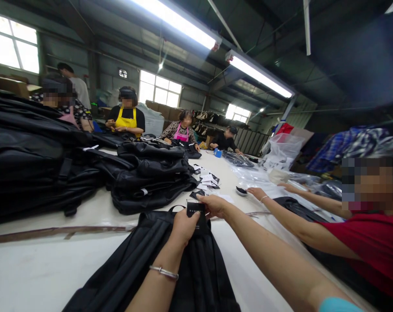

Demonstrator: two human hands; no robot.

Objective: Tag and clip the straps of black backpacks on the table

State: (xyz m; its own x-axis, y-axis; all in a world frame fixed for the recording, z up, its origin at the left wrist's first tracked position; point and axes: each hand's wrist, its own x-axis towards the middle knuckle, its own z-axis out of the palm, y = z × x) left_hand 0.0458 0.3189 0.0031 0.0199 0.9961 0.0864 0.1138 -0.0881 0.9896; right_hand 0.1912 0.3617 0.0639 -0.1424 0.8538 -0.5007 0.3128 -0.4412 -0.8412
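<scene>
A black backpack (202, 260) lies on the white table in front of me, its top loop pointing away. At that top end my left hand (184, 226) pinches a black hang tag (195, 211) with pale lettering, thumb across its face. My right hand (212, 205) is at the tag's upper right corner, thumb and fingers closed together there. Whether a thin string is between those fingers I cannot make out. Just beyond my hands, a loose pile of white and black tags (207, 178) is spread on the table.
Black bags are heaped at the left (27, 160) and mid-table (151, 173). At right, a co-worker in a red shirt (371, 242) reaches toward a small dish (241, 191). Clear plastic bags (280, 149) lie beyond. Several people work along the far side.
</scene>
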